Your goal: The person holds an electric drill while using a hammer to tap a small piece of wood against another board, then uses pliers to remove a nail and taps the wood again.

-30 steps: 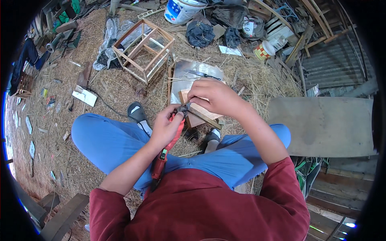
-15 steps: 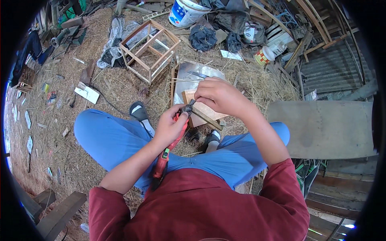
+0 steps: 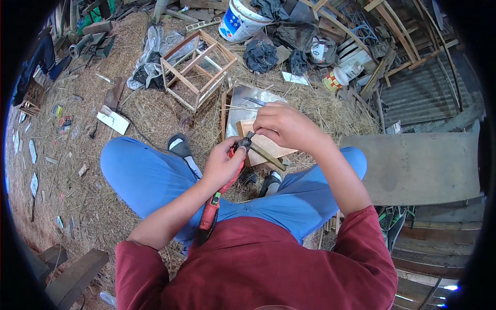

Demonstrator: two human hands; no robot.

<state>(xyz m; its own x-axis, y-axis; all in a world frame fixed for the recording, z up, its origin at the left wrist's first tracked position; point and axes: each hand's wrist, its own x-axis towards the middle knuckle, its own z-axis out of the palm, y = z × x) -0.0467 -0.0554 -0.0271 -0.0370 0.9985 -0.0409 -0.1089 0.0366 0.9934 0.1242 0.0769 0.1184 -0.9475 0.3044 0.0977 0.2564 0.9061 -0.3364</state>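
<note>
My left hand [image 3: 223,164] is wrapped round the dark head of a slim red power tool [image 3: 209,213], whose body slants back toward my lap. Beside the tool's tip, my right hand [image 3: 289,124] is closed in a pinch; what its fingertips hold is hidden. Just beneath the hands lie a narrow wooden strip [image 3: 269,157] and a pale board [image 3: 279,149]. Past them is a shiny metal sheet [image 3: 238,98] with a slim grey tool [image 3: 253,101] and thin sticks [image 3: 238,108] over it.
A wooden frame [image 3: 181,78] stands ahead on the straw-strewn floor. Beyond it are a white and blue bucket [image 3: 238,23], black plastic bags [image 3: 261,56] and a small yellow-red bucket [image 3: 333,80]. A flat board [image 3: 418,168] is at right; a dark cord [image 3: 139,132] runs along the floor at left.
Both hands and the red tool have shifted very slightly to the right in the picture, as the view moved a little. The grip and pinch look the same.
</note>
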